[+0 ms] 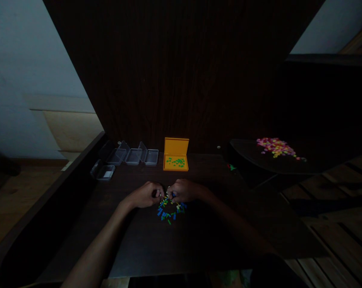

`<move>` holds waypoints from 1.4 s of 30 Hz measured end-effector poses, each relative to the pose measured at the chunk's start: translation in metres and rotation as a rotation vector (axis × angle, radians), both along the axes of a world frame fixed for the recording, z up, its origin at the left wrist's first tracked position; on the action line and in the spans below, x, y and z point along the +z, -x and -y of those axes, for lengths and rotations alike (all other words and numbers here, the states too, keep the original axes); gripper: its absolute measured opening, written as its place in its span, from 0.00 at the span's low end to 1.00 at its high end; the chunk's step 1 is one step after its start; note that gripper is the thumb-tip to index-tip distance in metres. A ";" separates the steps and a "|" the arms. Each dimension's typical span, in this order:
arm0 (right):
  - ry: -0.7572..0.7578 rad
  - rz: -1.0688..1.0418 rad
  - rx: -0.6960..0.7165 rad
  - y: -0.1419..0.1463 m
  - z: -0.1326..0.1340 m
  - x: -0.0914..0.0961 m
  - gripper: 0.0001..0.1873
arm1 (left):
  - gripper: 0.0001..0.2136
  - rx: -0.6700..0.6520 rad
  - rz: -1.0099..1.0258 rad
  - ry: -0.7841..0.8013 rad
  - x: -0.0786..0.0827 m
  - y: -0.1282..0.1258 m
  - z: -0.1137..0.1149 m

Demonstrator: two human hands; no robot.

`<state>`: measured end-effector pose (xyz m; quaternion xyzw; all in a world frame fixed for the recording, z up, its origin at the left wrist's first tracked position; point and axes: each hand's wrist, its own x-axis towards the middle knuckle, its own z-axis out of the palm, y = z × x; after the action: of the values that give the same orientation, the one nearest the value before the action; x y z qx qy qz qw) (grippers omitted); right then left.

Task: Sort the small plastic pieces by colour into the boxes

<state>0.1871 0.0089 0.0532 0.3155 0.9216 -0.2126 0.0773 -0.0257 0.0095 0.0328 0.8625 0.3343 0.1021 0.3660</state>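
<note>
Small blue, green, yellow and white pieces (163, 216) lie in a loose ring on the dark table. At the ring's far side, my left hand (147, 194) is closed in a pinch, its fingertips down among the pieces. Close beside it on the right, my right hand (183, 190) is also closed, with a bit of blue and white showing at its fingertips. What either hand holds is too small and dark to make out. Beyond the hands stands an open yellow box (176, 146), its lid raised, with small green pieces (178, 162) scattered inside.
Several clear plastic boxes with raised lids, including one clear box (151, 157), stand at the back left. A heap of pink, yellow and purple pieces (277, 147) lies on a dark surface at right. A dark panel (175, 72) rises behind the table.
</note>
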 end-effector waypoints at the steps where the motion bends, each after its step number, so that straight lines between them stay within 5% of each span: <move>1: 0.004 -0.003 0.009 0.000 0.000 -0.001 0.07 | 0.08 -0.005 0.006 -0.006 0.000 0.000 0.000; 42: -0.070 0.066 0.012 -0.004 0.002 0.001 0.10 | 0.11 -0.054 0.012 -0.055 -0.003 0.003 0.000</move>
<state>0.1910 0.0067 0.0539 0.3194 0.9272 -0.1694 0.0977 -0.0290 0.0097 0.0299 0.8801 0.3060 0.1067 0.3470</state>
